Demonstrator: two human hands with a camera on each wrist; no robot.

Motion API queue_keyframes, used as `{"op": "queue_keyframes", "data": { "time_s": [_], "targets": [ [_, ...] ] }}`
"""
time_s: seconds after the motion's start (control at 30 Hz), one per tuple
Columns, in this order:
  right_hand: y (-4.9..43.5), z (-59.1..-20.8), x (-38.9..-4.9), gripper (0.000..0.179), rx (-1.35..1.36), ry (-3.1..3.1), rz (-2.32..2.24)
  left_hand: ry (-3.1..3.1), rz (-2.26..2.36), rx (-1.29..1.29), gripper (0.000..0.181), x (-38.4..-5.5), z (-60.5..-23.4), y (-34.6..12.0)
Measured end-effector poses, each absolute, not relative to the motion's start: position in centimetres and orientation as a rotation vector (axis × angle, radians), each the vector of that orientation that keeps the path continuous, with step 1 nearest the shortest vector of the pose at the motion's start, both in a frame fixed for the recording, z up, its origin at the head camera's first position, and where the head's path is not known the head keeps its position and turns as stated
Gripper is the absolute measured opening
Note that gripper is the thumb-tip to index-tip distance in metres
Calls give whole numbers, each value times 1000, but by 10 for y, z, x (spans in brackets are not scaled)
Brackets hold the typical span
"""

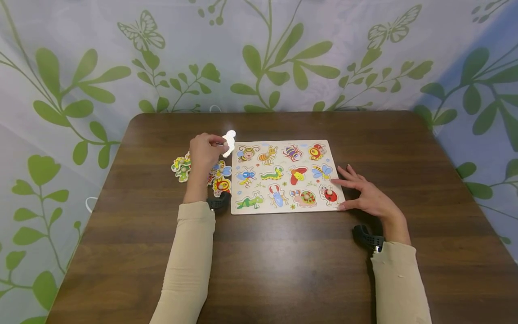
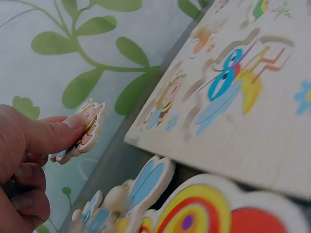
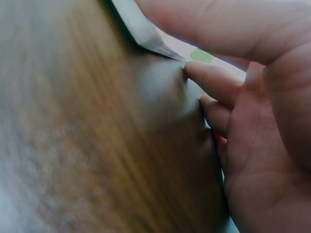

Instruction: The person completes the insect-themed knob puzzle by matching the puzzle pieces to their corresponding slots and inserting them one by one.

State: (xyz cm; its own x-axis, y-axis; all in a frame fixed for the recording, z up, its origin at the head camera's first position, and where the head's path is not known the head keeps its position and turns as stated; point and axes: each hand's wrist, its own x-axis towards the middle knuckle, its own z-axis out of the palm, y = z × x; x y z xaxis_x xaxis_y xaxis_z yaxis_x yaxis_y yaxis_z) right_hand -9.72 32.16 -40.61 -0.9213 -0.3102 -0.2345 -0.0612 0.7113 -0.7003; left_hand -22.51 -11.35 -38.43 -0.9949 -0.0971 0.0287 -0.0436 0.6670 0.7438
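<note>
My left hand (image 1: 204, 150) pinches a thin wooden puzzle piece (image 2: 83, 133) between thumb and fingers, above the table by the board's upper left corner. In the left wrist view it shows a small cartoon insect figure; in the head view its surface is washed out white. The insect puzzle board (image 1: 283, 208) lies flat, and several of its pictures carry round knobs, among them the ladybug (image 1: 329, 194) and the snail (image 1: 306, 198). At the board's right edge rests my right hand (image 1: 370, 195), its fingers spread and extended, thumb near the lower right corner.
Loose knobbed pieces lie heaped left of the board, including a green caterpillar-like one (image 1: 183, 171), a blue-winged one (image 1: 221, 169) and a red-yellow butterfly (image 1: 221, 185). The brown wooden table (image 1: 291, 261) meets a leaf-patterned curtain (image 1: 283, 54) at its far edge.
</note>
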Motion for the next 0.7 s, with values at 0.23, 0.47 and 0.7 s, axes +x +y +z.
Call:
{"op": "queue_keyframes", "data": {
  "time_s": [0.23, 0.47, 0.7],
  "targets": [
    [322, -406, -97, 75, -285, 2583, -1039, -2884, -1238, 43, 19, -224, -388, -95],
    [322, -407, -97, 75, -287, 2597, -1034, -2941, -1175, -60, 17, -226, -393, -81],
    [322, -406, -97, 76, -280, 2589, -1033, -3006, -1099, -105, 18, -227, -399, -76]
  ]
}}
